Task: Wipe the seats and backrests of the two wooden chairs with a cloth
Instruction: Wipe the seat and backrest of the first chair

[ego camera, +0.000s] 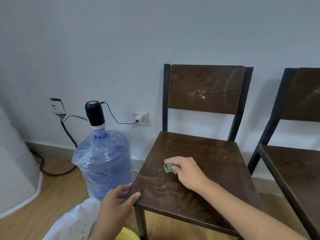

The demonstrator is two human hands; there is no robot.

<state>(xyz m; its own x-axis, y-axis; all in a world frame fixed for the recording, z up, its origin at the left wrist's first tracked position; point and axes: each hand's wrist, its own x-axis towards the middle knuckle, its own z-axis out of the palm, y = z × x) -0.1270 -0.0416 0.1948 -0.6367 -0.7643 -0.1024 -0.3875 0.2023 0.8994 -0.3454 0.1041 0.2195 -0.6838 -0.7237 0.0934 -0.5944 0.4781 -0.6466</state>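
A dark wooden chair with a black metal frame faces me; its seat is speckled with crumbs and its backrest has a pale smear. My right hand presses a small green cloth onto the seat's left middle. My left hand grips the seat's front left corner. A second chair of the same kind stands at the right, cut off by the frame edge.
A large blue water bottle wrapped in plastic, with a black pump on top, stands left of the chair. A cable runs to a wall socket. A white plastic bag lies near my left arm. Wooden floor below.
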